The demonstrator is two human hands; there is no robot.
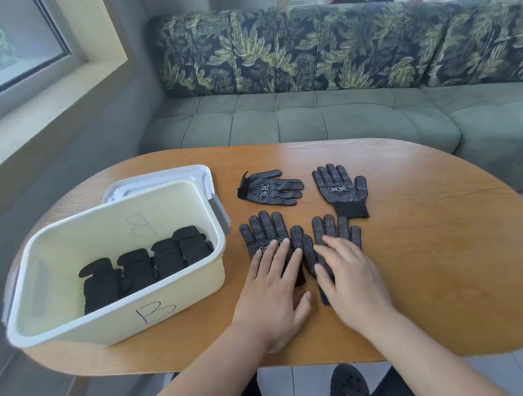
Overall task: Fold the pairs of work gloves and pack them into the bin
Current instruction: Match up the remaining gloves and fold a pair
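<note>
head view: a bin [109, 324] marked "b" stands on the left of the worktop [423, 250], open, with its lid [162, 180] lying under its far edge. inside, several folded bundles [143, 270] of black gloves lie in a row along the bottom, so a good part of the packing looks done, though the bin still has room.

four gloves are left loose on the worktop, right of the bin, all flat and unfolded. the far-left glove [272, 187] lies sideways with its cuff toward the bin. the far-right glove [341, 187] lies with its cuff near. the near-left glove [265, 231] and near-right glove [337, 228] lie side by side, just touching, dotted palms up and tips pointing far.

the left hand [271, 288] lies flat on the near-left glove, its fingers [279, 251] straight and slightly spread, pressing and not pinching. the right hand [352, 281] lies flat on the near-right glove in the same way.

my judgement: this pair is being smoothed or lined up ahead of folding. no fold is made in it yet. that leaves two pairs to fold and set into the bin.
</note>
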